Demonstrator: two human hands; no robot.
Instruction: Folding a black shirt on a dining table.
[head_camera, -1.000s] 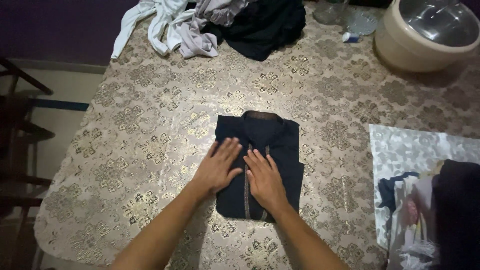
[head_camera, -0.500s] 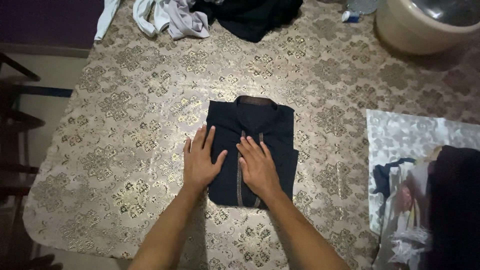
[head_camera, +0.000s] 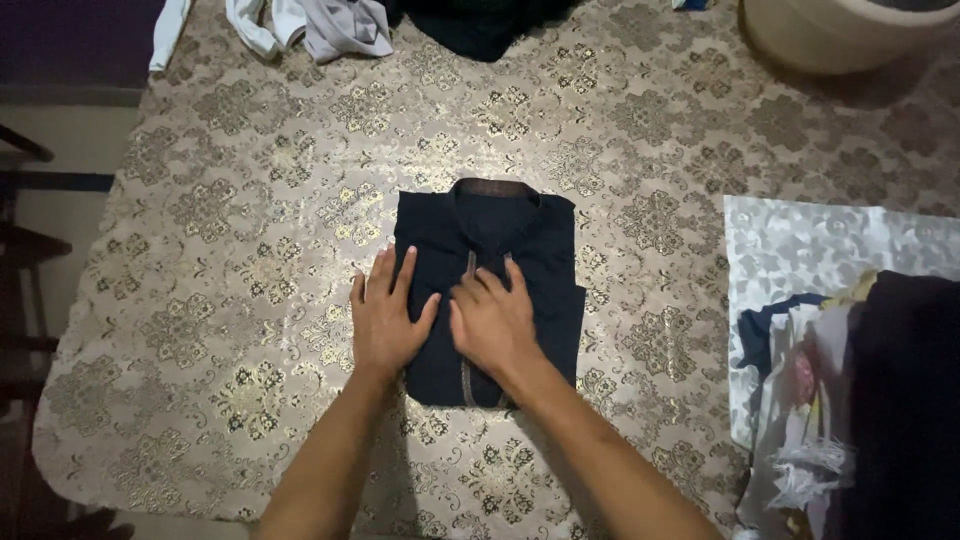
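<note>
Head view: a folded dark shirt (head_camera: 520, 250) lies in the middle of the table (head_camera: 250, 200), which has a gold patterned cloth. The left hand (head_camera: 385, 320) is flat and open, half on the left edge of the shirt, half on the cloth, holding nothing. The right hand (head_camera: 492, 320) presses flat on the lower middle of the shirt, fingers spread, gripping nothing. The two hands are just beside each other. Loose clothes (head_camera: 330, 22) lie at the far edge, a pale tub (head_camera: 830, 40) at the far right, and a stack of clothes (head_camera: 850, 400) at the right.
</note>
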